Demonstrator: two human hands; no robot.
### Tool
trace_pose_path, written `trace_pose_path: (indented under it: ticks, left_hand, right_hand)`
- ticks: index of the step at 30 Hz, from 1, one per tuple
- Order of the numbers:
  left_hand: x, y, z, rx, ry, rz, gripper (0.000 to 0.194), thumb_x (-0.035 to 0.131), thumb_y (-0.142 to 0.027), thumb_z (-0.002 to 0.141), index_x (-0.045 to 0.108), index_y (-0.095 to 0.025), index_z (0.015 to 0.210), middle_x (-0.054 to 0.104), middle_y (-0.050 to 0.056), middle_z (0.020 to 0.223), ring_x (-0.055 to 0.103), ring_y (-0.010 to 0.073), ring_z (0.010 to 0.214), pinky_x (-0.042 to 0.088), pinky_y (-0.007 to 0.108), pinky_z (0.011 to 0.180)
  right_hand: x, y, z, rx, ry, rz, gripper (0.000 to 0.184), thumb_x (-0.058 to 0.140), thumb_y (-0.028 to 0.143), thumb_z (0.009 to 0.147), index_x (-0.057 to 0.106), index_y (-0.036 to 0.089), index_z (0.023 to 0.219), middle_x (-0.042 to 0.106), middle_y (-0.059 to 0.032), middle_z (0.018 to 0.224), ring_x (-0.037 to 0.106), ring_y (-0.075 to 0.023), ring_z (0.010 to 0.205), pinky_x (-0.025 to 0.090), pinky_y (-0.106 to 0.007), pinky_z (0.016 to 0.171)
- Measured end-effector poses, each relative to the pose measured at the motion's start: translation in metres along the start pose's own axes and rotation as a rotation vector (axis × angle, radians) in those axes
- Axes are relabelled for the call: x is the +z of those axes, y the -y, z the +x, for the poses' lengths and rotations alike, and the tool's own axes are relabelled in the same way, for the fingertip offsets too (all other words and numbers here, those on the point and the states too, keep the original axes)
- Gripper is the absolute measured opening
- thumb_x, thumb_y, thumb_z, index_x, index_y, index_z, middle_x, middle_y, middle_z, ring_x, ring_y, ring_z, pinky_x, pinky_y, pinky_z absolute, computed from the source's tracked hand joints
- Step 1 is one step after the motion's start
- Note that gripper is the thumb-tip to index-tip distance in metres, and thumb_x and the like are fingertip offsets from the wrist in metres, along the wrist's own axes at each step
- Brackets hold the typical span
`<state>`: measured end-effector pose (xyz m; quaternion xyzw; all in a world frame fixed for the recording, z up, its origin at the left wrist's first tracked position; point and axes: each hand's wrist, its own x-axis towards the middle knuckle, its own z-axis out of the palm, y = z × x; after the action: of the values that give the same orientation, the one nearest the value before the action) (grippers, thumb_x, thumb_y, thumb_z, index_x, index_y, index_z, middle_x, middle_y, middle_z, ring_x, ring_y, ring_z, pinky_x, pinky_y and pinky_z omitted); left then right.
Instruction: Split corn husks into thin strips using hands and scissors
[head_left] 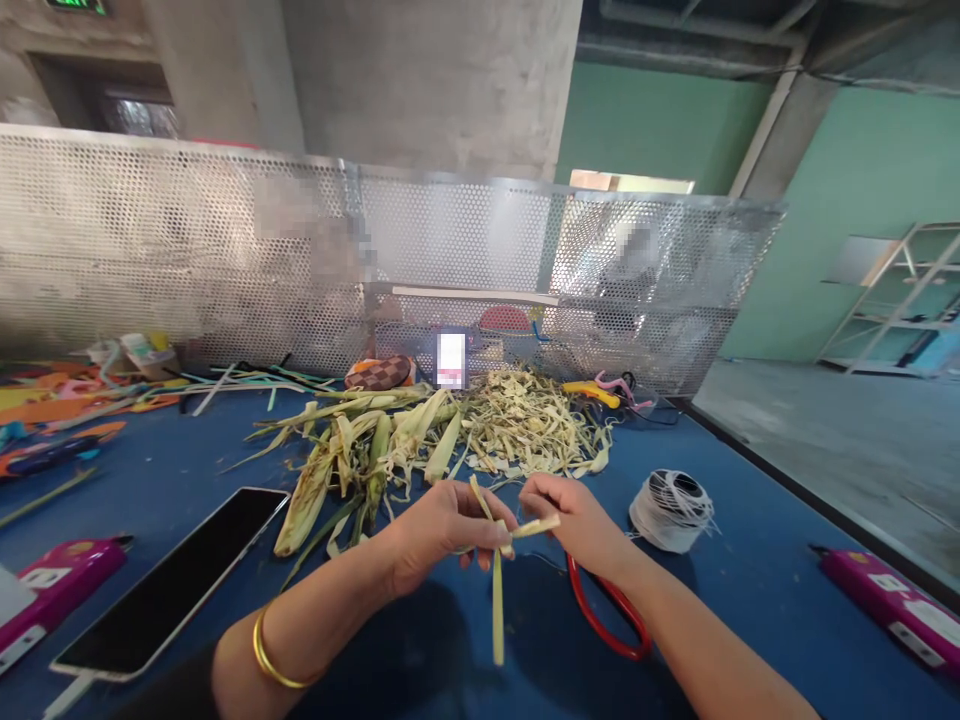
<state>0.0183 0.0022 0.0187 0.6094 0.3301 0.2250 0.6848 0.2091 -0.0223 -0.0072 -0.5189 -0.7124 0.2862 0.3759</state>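
Strips of flat, yellowish-green husk [498,605] are crossing at the pinching left hand [450,525], one pointing toward the bench [742,630] front edge; the right hand [570,515] is curling, hold unclear.

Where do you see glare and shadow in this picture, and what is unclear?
Head view: a rectangle behind the husks glares white; soft shadows darken the table below the left hand and right hand; the strip looks fairly sharp; blocky pixelation hides parts of the mesh.
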Motion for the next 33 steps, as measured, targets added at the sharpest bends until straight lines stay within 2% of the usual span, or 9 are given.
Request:
trace_pose_path:
  ticks: [5, 8, 11, 15, 19, 23, 26, 29, 33]
  left_hand:
    - [0.006, 0.014, 0.007, -0.087, 0.045, 0.099, 0.023, 0.070, -0.021, 0.054, 0.055, -0.015, 0.070, 0.066, 0.001, 0.059, 0.053, 0.0094, 0.045, 0.033, 0.019, 0.041]
    - [0.006, 0.019, 0.012, -0.073, -0.113, 0.134, 0.019, 0.068, -0.021, 0.055, 0.054, -0.015, 0.068, 0.064, 0.000, 0.057, 0.051, 0.0095, 0.043, 0.032, 0.019, 0.038]
    - [0.002, 0.017, 0.014, 0.013, -0.295, -0.002, 0.019, 0.067, -0.024, 0.059, 0.054, -0.015, 0.069, 0.064, 0.000, 0.059, 0.050, 0.0078, 0.044, 0.035, 0.019, 0.041]
    - [-0.006, 0.008, 0.013, -0.002, -0.383, -0.242, 0.024, 0.071, -0.026, 0.057, 0.055, -0.015, 0.071, 0.064, 0.000, 0.062, 0.050, 0.0060, 0.046, 0.037, 0.018, 0.044]
    - [-0.006, 0.002, 0.008, 0.023, -0.220, -0.279, 0.025, 0.074, -0.025, 0.055, 0.056, -0.015, 0.070, 0.065, 0.001, 0.062, 0.050, 0.0061, 0.045, 0.037, 0.018, 0.044]
    - [0.000, 0.005, 0.002, -0.029, 0.076, -0.081, 0.020, 0.073, -0.023, 0.057, 0.058, -0.014, 0.066, 0.067, 0.003, 0.060, 0.052, 0.0076, 0.044, 0.038, 0.019, 0.044]
    - [0.003, 0.011, 0.003, -0.098, 0.144, 0.064, 0.016, 0.071, -0.021, 0.056, 0.058, -0.014, 0.063, 0.066, 0.002, 0.058, 0.051, 0.0080, 0.042, 0.038, 0.019, 0.043]
    - [0.003, 0.018, 0.008, -0.117, 0.023, 0.157, 0.015, 0.068, -0.017, 0.054, 0.056, -0.015, 0.064, 0.064, 0.000, 0.055, 0.051, 0.0089, 0.041, 0.036, 0.019, 0.040]
    - [0.003, 0.019, 0.013, -0.041, -0.243, 0.106, 0.015, 0.067, -0.020, 0.057, 0.055, -0.016, 0.065, 0.060, -0.002, 0.051, 0.050, 0.0090, 0.042, 0.039, 0.020, 0.042]
  right_hand:
    - [-0.002, 0.009, -0.005, -0.028, 0.028, 0.040, 0.024, 0.045, 0.032, 0.089, 0.051, 0.020, 0.070, 0.043, 0.0052, 0.053, 0.041, -0.0107, 0.050, 0.032, -0.023, 0.050]
    - [-0.002, 0.022, -0.013, -0.258, 0.004, -0.122, 0.022, 0.044, 0.025, 0.090, 0.050, 0.019, 0.070, 0.049, 0.0017, 0.063, 0.044, -0.0114, 0.059, 0.034, -0.023, 0.056]
    - [0.000, 0.029, -0.019, -0.424, 0.006, -0.259, 0.021, 0.042, 0.020, 0.091, 0.049, 0.020, 0.071, 0.050, 0.0003, 0.068, 0.044, -0.0117, 0.061, 0.033, -0.024, 0.058]
    - [0.003, 0.022, -0.016, -0.361, 0.017, -0.293, 0.020, 0.042, 0.017, 0.089, 0.047, 0.020, 0.070, 0.050, 0.0004, 0.068, 0.045, -0.0124, 0.062, 0.032, -0.024, 0.057]
    - [0.003, 0.010, -0.007, -0.201, 0.014, -0.201, 0.018, 0.044, 0.015, 0.084, 0.047, 0.020, 0.067, 0.051, 0.0009, 0.065, 0.047, -0.0131, 0.063, 0.033, -0.024, 0.059]
    - [-0.003, 0.007, -0.003, -0.119, 0.059, -0.024, 0.021, 0.047, 0.024, 0.085, 0.047, 0.019, 0.064, 0.048, 0.0026, 0.062, 0.043, -0.0120, 0.060, 0.033, -0.024, 0.057]
    - [-0.007, 0.010, -0.004, -0.105, 0.156, 0.043, 0.023, 0.048, 0.030, 0.087, 0.050, 0.019, 0.066, 0.044, 0.0043, 0.058, 0.039, -0.0106, 0.056, 0.032, -0.023, 0.054]
    - [-0.006, 0.015, -0.008, -0.188, 0.179, -0.046, 0.024, 0.047, 0.028, 0.088, 0.051, 0.019, 0.067, 0.047, 0.0031, 0.061, 0.041, -0.0107, 0.057, 0.032, -0.022, 0.054]
    - [0.002, 0.021, -0.015, -0.420, 0.052, -0.325, 0.022, 0.042, 0.022, 0.091, 0.052, 0.019, 0.072, 0.052, -0.0005, 0.070, 0.044, -0.0120, 0.062, 0.031, -0.024, 0.057]
